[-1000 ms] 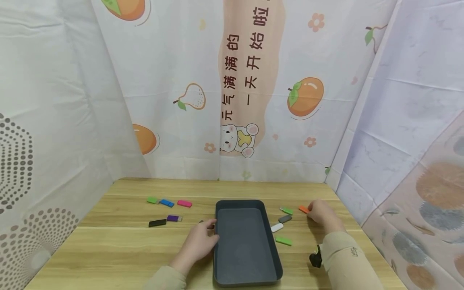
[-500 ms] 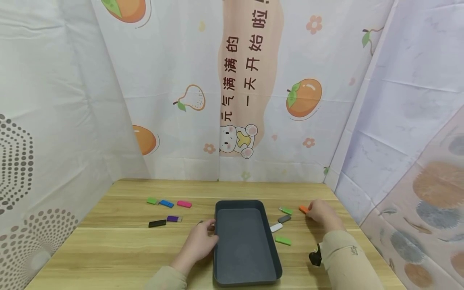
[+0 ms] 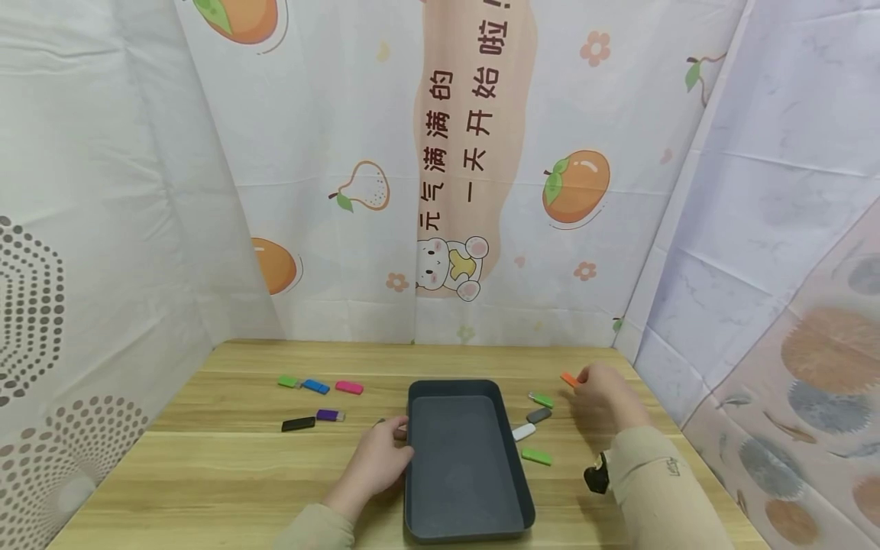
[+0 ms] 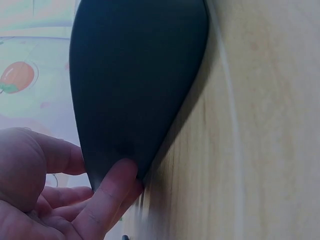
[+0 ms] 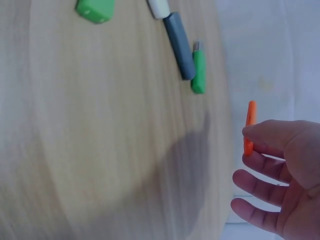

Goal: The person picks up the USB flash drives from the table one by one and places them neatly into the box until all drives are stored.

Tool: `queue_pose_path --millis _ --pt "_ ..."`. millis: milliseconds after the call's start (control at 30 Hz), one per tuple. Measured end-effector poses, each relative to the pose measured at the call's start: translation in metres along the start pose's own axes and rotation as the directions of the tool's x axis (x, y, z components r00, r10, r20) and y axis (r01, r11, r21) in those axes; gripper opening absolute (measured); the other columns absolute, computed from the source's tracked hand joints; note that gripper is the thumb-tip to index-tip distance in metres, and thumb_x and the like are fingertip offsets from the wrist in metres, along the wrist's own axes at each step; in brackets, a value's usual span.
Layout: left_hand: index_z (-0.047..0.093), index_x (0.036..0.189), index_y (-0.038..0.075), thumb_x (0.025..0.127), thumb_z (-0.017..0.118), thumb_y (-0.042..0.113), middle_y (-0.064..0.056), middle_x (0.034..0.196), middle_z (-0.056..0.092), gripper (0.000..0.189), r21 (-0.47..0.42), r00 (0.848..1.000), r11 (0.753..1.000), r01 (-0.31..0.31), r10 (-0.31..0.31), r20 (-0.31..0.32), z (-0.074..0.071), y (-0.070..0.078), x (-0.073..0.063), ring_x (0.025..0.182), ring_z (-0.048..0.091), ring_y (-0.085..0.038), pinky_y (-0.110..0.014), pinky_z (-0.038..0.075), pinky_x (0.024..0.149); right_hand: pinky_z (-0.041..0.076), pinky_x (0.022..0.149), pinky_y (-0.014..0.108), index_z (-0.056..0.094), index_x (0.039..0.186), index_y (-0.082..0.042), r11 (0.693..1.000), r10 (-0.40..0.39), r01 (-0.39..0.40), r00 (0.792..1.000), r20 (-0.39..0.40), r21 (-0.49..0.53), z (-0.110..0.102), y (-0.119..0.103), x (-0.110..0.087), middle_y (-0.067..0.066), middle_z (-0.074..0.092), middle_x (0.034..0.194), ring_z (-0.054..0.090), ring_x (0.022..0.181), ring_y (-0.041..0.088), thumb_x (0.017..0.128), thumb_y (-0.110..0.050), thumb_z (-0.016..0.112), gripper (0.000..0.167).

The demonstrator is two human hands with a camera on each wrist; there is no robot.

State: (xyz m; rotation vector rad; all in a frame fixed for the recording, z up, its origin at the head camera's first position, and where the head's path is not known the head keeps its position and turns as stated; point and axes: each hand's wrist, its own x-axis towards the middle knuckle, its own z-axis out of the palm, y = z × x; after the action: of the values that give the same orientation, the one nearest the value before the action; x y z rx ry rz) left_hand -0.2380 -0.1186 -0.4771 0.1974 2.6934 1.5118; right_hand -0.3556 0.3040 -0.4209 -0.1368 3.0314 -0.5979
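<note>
An orange USB stick (image 5: 251, 114) is pinched between the thumb and index finger of my right hand (image 3: 605, 388). It is lifted off the table, the hand's shadow falling below, and the other fingers are spread. My left hand (image 3: 380, 452) grips the left wall of a dark grey rectangular tray (image 3: 470, 489), thumb at the rim and fingertips against the outer side (image 4: 135, 90). No items lie in the tray. Right of it are a green USB stick (image 3: 541, 399), a grey one (image 3: 539, 415), a white one (image 3: 525, 432) and another green one (image 3: 536, 456).
Left of the tray lie more USB sticks: green (image 3: 287, 381), blue (image 3: 316, 386), pink (image 3: 349, 387), purple (image 3: 331, 415) and black (image 3: 299, 424). The wooden table (image 3: 206, 481) is enclosed by printed curtains (image 3: 330, 260) at the back and sides.
My right hand has risen from the table and moved slightly away from me and left, carrying the orange USB stick. The left hand and tray have stayed in place.
</note>
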Motion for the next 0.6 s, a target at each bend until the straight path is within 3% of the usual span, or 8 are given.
queue_pose_path --millis 133,600 --pt "0.052 0.139 -0.013 0.089 0.065 0.001 -0.021 0.114 0.068 0.054 -0.016 1.0 1.0 -0.002 0.002 0.008 -0.001 0.0 0.0 0.099 0.067 -0.028 -0.04 0.058 0.077 0.052 0.077 0.048 0.072 0.101 0.006 1.0 -0.013 0.013 1.0 0.002 0.006 -0.005 -0.01 0.002 0.014 0.07 0.095 0.061 0.083 0.028 0.089 -0.009 0.069 0.02" --pt "0.052 0.138 -0.013 0.088 0.064 0.001 -0.021 0.113 0.068 0.053 -0.017 1.0 1.0 -0.001 0.001 0.007 -0.001 0.001 0.001 0.1 0.068 -0.029 -0.042 0.058 0.079 0.053 0.075 0.047 0.073 0.106 0.001 0.998 -0.069 0.069 0.997 -0.017 -0.015 -0.004 -0.041 0.01 0.011 0.071 0.098 0.062 0.083 0.025 0.09 -0.015 0.072 0.022"
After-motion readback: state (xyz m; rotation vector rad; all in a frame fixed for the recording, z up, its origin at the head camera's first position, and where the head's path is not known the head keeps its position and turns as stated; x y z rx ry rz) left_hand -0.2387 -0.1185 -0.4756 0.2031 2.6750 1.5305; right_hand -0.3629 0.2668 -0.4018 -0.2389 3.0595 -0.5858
